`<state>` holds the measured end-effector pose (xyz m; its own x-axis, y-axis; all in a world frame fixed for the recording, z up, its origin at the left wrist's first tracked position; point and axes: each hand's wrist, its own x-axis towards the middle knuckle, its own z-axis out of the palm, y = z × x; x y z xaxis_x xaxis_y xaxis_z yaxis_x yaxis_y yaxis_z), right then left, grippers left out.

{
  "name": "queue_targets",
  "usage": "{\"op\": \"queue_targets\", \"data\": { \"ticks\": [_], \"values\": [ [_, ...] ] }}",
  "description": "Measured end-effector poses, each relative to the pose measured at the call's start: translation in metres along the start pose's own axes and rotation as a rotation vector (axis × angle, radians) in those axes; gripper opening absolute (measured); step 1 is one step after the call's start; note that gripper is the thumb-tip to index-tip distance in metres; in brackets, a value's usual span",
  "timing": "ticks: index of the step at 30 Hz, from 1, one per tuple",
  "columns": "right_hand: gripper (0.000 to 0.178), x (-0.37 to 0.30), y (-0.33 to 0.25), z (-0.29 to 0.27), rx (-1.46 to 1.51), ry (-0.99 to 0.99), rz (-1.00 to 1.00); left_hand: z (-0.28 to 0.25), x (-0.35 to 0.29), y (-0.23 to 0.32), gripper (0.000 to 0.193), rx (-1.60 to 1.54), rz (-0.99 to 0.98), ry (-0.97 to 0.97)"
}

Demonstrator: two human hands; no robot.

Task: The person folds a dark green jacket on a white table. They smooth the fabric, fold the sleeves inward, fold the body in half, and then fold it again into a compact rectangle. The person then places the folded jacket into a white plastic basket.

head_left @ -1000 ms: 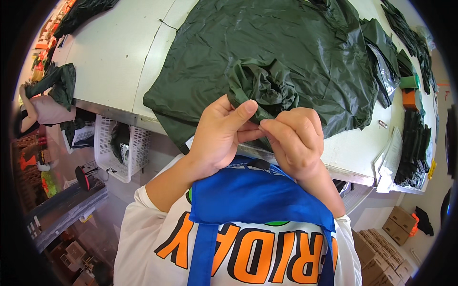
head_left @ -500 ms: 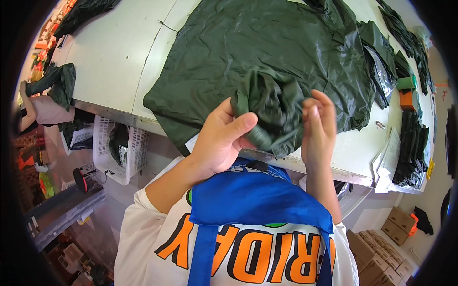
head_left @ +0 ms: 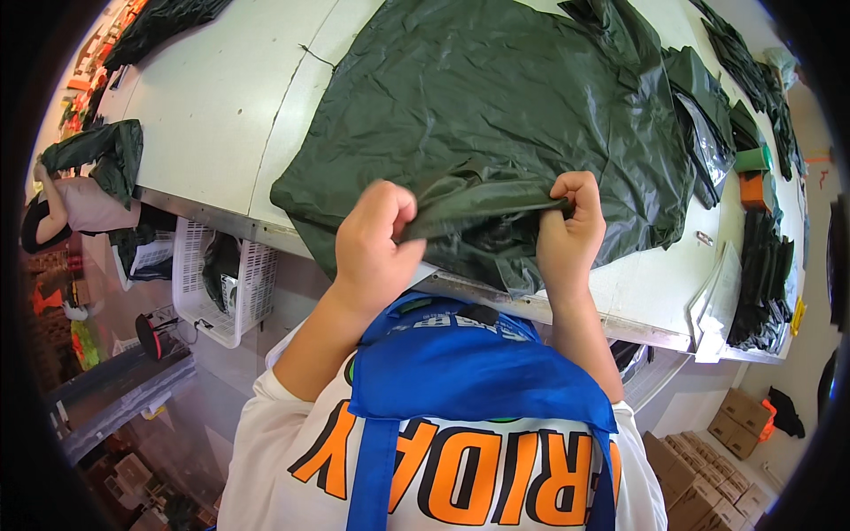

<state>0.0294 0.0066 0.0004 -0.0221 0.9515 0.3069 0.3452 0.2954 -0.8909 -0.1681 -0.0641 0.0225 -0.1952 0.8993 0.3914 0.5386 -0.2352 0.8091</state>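
A dark green garment of thin, shiny, creased fabric [head_left: 496, 97] lies spread over the white table and hangs past its near edge. Its near part is lifted into an opening with a folded rim. My left hand [head_left: 376, 243] pinches the left end of that rim, the fingers a little blurred. At the right end, my right hand [head_left: 571, 226] grips the rim between thumb and curled fingers. Between both hands the edge is stretched nearly straight, with the darker inside of the opening showing just below it.
White table [head_left: 212, 115] with a metal edge. Stacked dark garments [head_left: 761, 274], papers [head_left: 717, 296] and a green roll [head_left: 753, 159] lie at the right. A white plastic basket [head_left: 252, 288] stands below left. Another person [head_left: 80, 208] handles a green garment at far left. Cardboard boxes [head_left: 699, 473] sit lower right.
The bunched, rounded opening has been pulled out flat and wide. My left hand has moved left and turned its back upward; my right hand has closed on the rim.
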Motion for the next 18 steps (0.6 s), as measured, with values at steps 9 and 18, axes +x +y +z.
{"op": "queue_targets", "data": {
  "ticks": [9, 18],
  "values": [
    [0.051, -0.025, 0.041, 0.011, 0.211, -0.461, 0.112, -0.06, 0.056, -0.08, 0.021, 0.168, -0.345, -0.088],
    [0.093, -0.092, 0.141, -0.004, -1.083, -0.594, 0.237, -0.121, 0.046, -0.281, 0.027, 0.628, -0.501, -0.394]
  ]
}}
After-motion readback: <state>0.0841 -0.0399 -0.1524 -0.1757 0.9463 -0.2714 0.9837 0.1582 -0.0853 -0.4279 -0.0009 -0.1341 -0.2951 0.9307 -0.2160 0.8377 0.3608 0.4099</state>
